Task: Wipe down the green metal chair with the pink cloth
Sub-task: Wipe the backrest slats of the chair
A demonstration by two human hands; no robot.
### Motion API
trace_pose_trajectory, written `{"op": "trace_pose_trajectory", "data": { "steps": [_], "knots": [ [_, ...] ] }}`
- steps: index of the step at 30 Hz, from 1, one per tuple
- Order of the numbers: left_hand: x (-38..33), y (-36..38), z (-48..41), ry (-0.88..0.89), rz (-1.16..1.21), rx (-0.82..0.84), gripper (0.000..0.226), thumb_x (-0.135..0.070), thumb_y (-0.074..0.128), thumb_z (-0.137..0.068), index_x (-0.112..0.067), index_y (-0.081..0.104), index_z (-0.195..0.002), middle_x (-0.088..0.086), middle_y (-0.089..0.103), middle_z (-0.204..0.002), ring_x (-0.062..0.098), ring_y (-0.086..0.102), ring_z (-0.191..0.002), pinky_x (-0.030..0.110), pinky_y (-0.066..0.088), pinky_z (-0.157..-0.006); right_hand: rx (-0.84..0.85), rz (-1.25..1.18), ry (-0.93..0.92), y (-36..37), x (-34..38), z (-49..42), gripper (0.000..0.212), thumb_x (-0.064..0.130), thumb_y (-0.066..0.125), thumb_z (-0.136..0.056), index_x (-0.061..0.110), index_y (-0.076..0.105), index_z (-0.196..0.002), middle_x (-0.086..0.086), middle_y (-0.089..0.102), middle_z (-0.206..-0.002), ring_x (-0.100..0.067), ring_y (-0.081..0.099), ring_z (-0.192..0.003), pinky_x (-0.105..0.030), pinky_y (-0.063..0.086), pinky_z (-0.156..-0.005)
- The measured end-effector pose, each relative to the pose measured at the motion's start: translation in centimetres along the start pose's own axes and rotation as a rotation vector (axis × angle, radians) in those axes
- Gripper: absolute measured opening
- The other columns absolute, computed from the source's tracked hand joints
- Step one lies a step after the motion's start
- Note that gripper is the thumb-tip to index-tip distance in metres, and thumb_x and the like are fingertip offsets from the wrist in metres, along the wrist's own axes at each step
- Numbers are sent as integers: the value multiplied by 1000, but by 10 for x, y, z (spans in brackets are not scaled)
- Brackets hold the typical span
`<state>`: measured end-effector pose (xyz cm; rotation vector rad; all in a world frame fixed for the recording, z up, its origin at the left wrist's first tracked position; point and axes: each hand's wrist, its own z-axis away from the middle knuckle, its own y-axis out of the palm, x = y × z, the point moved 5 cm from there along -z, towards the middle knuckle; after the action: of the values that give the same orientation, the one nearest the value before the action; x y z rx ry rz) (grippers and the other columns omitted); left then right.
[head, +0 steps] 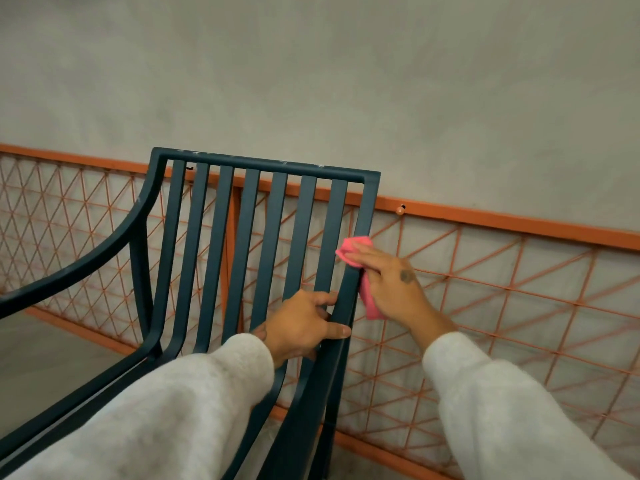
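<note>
The dark green metal chair [249, 220] fills the left and middle of the view, its slatted back facing me and one curved armrest at the left. My left hand [304, 323] grips the right upright of the backrest low down, fingers wrapped around the post. My right hand [391, 282] presses the folded pink cloth [356, 251] flat against the outer side of the same upright, just above my left hand. Part of the cloth hangs under my palm.
An orange metal railing [485, 216] with diamond mesh [502, 306] runs behind and to the right of the chair. Beyond it rises a plain grey concrete wall [346, 81]. Grey floor [41, 358] shows at the lower left, under the armrest.
</note>
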<state>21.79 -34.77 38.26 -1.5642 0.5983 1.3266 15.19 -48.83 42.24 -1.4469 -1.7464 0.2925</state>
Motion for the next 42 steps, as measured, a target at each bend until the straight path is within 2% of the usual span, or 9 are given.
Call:
{"op": "trace_pose_trajectory", "data": {
  "steps": [2,6,14,18,23,27,32,40,42],
  "knots": [
    [2,1,-2,7,-2,4,32,-8,70,-88,-23,63,-116,9,73,-98,24,72,-90,43,62,-75,32,-64,9,9,-1,24,55,-19,42,-87,16,70,-119,20,52,-130,33,33,-118,5,19,-103],
    [5,2,-4,30,-11,0,30,-11,71,-87,-38,60,-95,5,73,-95,23,72,-91,48,61,-80,155,-54,-16,5,-9,26,57,-17,44,-84,20,75,-113,12,66,-127,9,52,-123,-15,33,-112],
    [4,0,-4,49,-40,-10,54,-15,71,-88,-22,50,-137,-12,64,-86,9,67,-84,31,60,-70,51,137,-42,1,-13,-27,64,-21,46,-82,16,60,-133,4,50,-145,1,37,-133,-15,19,-118],
    [6,0,-3,61,-28,-31,44,-13,71,-87,-23,57,-128,-2,70,-91,17,71,-86,34,62,-74,80,-59,-23,17,0,25,55,-17,41,-91,17,67,-125,17,53,-135,21,38,-126,-4,21,-111],
    [11,0,-5,54,-31,-37,48,-20,74,-85,-25,58,-130,3,71,-108,18,70,-96,40,59,-87,212,-364,197,15,-16,47,49,-11,47,-94,24,75,-113,15,64,-130,5,49,-128,-27,33,-117],
    [12,-1,-9,69,-2,-32,43,-19,72,-87,-28,55,-126,-13,63,-87,4,64,-80,21,58,-66,6,-498,313,15,-19,31,53,-9,51,-93,37,78,-96,21,69,-117,2,55,-122,-33,37,-115],
    [17,2,-11,69,-5,-47,48,-20,75,-84,-26,58,-129,-6,69,-100,8,68,-87,25,61,-75,-104,-800,374,34,-8,67,44,-13,50,-90,19,79,-97,8,72,-118,-4,59,-121,-26,47,-105],
    [13,0,-10,58,-59,-43,40,-20,71,-88,-29,56,-123,-4,70,-95,12,70,-84,30,61,-68,88,-155,123,16,-8,34,49,-14,46,-92,20,75,-111,24,56,-129,20,47,-120,-2,28,-106],
    [14,1,-9,47,-55,-41,46,-20,70,-88,-28,52,-130,-10,65,-92,9,67,-84,25,58,-63,76,73,43,6,-22,6,55,-16,51,-86,23,71,-119,17,56,-137,2,49,-130,-22,32,-116]
  ]
}}
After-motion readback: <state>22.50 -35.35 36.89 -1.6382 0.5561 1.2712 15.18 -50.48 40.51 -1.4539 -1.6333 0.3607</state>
